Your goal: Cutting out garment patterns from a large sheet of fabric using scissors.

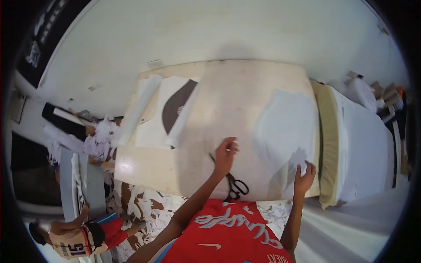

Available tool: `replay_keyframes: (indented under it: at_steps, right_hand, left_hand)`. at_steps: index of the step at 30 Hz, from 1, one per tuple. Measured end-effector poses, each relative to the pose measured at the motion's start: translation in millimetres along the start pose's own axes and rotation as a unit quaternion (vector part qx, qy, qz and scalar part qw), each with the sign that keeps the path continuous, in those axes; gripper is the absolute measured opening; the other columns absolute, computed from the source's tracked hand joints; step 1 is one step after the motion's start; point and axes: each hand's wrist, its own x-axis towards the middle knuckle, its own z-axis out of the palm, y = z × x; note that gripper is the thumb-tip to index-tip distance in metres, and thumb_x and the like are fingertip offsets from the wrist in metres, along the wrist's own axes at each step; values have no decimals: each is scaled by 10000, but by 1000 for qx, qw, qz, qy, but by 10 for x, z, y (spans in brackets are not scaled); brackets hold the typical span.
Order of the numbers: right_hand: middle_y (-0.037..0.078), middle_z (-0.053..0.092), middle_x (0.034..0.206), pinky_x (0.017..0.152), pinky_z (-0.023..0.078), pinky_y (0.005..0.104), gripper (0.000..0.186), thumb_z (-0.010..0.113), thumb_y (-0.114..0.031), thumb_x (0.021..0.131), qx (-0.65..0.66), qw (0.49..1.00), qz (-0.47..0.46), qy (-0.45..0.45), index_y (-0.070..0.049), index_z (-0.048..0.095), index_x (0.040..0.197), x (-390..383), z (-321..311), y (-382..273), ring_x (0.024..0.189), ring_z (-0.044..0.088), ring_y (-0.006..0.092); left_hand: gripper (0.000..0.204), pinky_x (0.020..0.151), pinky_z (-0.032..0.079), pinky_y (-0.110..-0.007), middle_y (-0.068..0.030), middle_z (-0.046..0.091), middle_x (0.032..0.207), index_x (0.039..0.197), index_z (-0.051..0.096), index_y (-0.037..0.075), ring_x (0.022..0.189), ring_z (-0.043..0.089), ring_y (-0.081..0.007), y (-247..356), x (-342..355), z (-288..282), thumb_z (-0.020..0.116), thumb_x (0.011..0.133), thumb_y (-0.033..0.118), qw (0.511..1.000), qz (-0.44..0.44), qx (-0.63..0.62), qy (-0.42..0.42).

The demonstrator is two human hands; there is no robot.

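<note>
In the middle of a pale table, my left hand [227, 151] hovers over black-handled scissors [239, 188] with its fingers loosely bent and nothing visible in them. The scissors lie near the front edge, their blades partly hidden under that hand. My right hand [304, 174] is at the right near the lower part of a white curved sheet [283, 120], fingers apart and bent, casting a shadow. At the back left lie white sheets [149, 131], a dark curved piece [177, 103] and a pale rolled strip [138, 111].
A white padded stack [364, 144] with a tan layer [329, 149] adjoins the table's right edge; boxes [383, 94] sit behind it. White scraps [153, 204] cover the floor at lower left, where another person [83, 236] works at a grey board [94, 184]. A wall [228, 26] stands behind.
</note>
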Motion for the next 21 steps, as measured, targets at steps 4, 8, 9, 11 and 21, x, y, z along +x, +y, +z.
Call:
replay_keyframes:
  at_steps: [4, 8, 9, 11, 21]
  right_hand:
    - [103, 667, 883, 697, 520, 312, 212, 689, -62, 870, 260, 939, 27, -222, -25, 680, 1078, -702, 3, -756, 747, 652, 205]
    - [157, 663, 975, 798, 533, 406, 273, 686, -98, 813, 235, 865, -106, -430, -25, 681, 1076, -1161, 305, -1431, 898, 659, 319]
    - [164, 654, 985, 816, 524, 430, 289, 678, -100, 798, 211, 878, -96, -418, -27, 669, 1077, -1236, 334, -1496, 925, 642, 351]
    - [171, 646, 994, 834, 516, 455, 305, 670, -103, 783, 169, 897, -77, -402, -29, 658, 1078, -1279, 341, -1543, 953, 625, 382]
    - [191, 593, 1030, 793, 510, 499, 446, 691, -117, 747, -1, 903, -98, -418, -48, 543, 1162, -1569, 17, -1647, 930, 607, 412]
  left_hand:
    - [278, 945, 459, -371, -132, 541, 1207, 1218, 567, -18, 1159, 503, -240, 132, 185, -1273, 582, 943, 15, 908, 119, 51, 398]
    - [385, 889, 456, -379, -121, 594, 948, 1088, 605, -66, 909, 557, -252, -755, 665, -2582, 569, 1000, 308, 932, 44, 103, 346]
    - [480, 895, 461, -367, -132, 626, 894, 1108, 633, -70, 888, 566, -237, -986, 744, -2678, 502, 1028, 384, 958, -30, 82, 274]
    - [395, 981, 453, -423, -215, 655, 1191, 1217, 629, -28, 1129, 606, -339, -1163, 829, -2181, 437, 1056, 278, 981, -9, 154, 122]
    - [547, 1144, 278, -519, -198, 457, 1410, 1354, 533, 41, 1383, 360, -376, -804, 506, -2011, 645, 907, 335, 867, 86, 483, 84]
